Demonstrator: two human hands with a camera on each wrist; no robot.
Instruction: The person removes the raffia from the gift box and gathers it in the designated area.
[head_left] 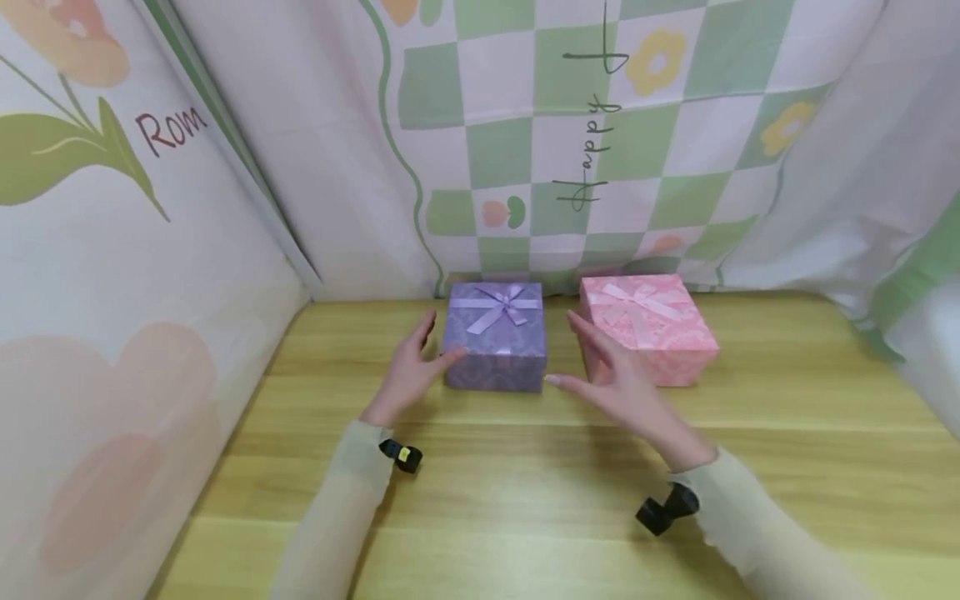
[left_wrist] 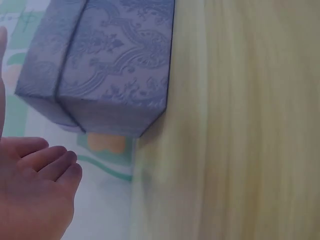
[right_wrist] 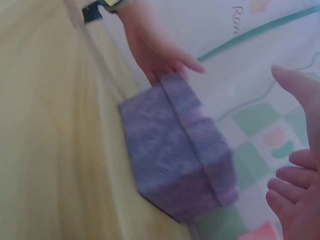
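A purple gift box (head_left: 496, 371) with a lilac ribbon bow on its lid sits on the wooden table, its lid on. My left hand (head_left: 408, 372) is at the box's left side, thumb over the front left edge, fingers spread; in the left wrist view a gap shows between the fingers and the box (left_wrist: 115, 60). On the other side, my right hand (head_left: 622, 385) is held with thumb and fingers apart, the thumb tip near the box's front right corner. That hand overlaps a pink gift box (head_left: 678, 364) with a pale pink bow, hiding part of its left side.
Behind both boxes hangs a curtain (head_left: 495, 150) with green and white checks. A white printed cloth (head_left: 150, 275) lines the left side. The wooden table (head_left: 510, 517) stretches in front, under both forearms. Black wrist cameras (head_left: 667, 510) sit on the sleeves.
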